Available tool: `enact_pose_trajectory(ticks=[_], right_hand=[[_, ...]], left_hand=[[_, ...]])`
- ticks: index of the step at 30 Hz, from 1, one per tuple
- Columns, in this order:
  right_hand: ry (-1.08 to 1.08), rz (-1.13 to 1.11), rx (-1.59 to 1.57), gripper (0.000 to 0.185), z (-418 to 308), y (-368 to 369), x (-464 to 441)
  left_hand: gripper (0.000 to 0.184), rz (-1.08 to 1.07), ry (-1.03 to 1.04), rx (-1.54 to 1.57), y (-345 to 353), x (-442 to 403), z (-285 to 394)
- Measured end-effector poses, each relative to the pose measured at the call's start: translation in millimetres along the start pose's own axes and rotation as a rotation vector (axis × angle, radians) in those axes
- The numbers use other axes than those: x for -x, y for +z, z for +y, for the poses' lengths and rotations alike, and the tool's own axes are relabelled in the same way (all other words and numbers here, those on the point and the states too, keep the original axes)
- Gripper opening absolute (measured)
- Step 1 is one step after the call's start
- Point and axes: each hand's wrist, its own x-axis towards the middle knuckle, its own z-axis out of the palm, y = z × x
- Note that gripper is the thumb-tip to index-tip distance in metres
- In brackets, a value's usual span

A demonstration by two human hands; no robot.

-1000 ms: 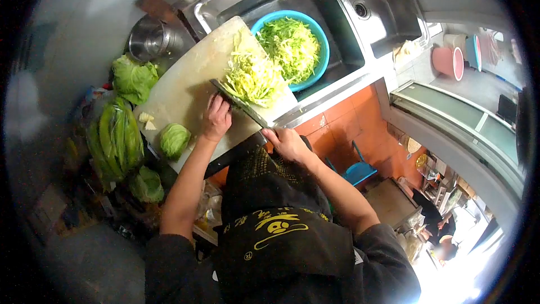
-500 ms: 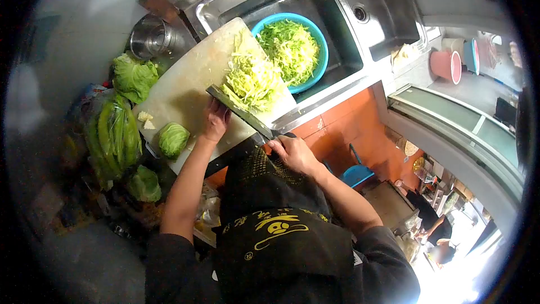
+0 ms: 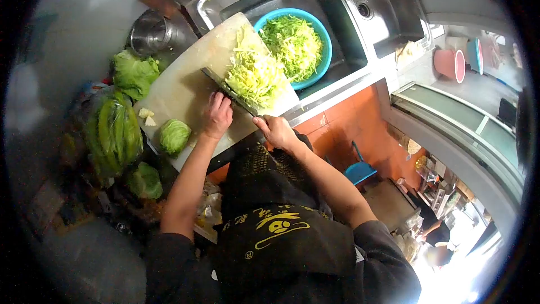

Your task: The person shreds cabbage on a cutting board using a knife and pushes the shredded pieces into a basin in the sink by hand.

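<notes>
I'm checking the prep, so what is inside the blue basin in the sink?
Shredded greens, pale and darker, are heaped inside the blue basin. They cover its bottom, so whatever lies beneath them cannot be seen. The cutting board hides part of its rim.

The bare left hand (image 3: 217, 117) has its fingers curled, its forearm (image 3: 194, 174) reaching nearly straight forward. The bare right hand (image 3: 277, 132) is closed, its forearm (image 3: 326, 177) slanting inward, both elbows out from the torso.
</notes>
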Motion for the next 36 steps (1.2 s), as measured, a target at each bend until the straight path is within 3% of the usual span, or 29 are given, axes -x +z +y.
enact_pose_trajectory(ticks=[4,7,12,16,20,23,26,27,30,34,36], right_hand=[[0.039,-0.018,-0.24,0.053,4.9,-7.2,7.7],[-0.022,0.001,-0.098,0.054,9.2,-19.0,33.3],[-0.062,-0.004,0.091,0.054,1.7,-30.7,64.3],[-0.045,-0.052,0.012,0.054,5.1,-24.4,56.5],[0.028,-0.053,0.071,0.054,4.6,-12.9,22.9],[0.106,-0.116,-0.112,0.052,0.3,-13.7,16.7],[-0.044,-0.023,-0.106,0.053,-0.3,-18.0,31.0],[-0.066,-0.001,-0.065,0.055,3.0,-18.2,40.1],[-0.045,-0.062,-0.038,0.056,4.8,-22.9,57.6],[-0.017,-0.046,-0.002,0.057,3.6,-20.9,52.8],[-0.019,-0.033,0.029,0.057,12.2,-7.1,34.3]], left_hand=[[0.026,0.249,0.046,0.075,18.7,-1.5,-3.3],[0.028,0.198,-0.046,0.108,24.0,13.5,-4.9],[0.035,0.152,0.06,0.098,16.2,9.0,-8.6],[0.033,0.251,0.072,0.081,16.6,5.9,-3.8],[0.03,0.134,0.026,0.03,12.5,5.4,-0.5],[0.028,0.245,0.05,0.004,14.5,2.6,-2.0],[0.03,0.103,-0.08,0.049,9.9,10.7,1.2],[0.035,0.28,0.004,0.14,15.5,3.8,2.6],[0.037,0.17,0.082,0.111,23.7,11.7,-14.0],[0.03,0.291,0.059,0.148,18.5,3.8,-3.2],[0.026,0.246,0.026,0.123,23.1,6.9,-8.1]])
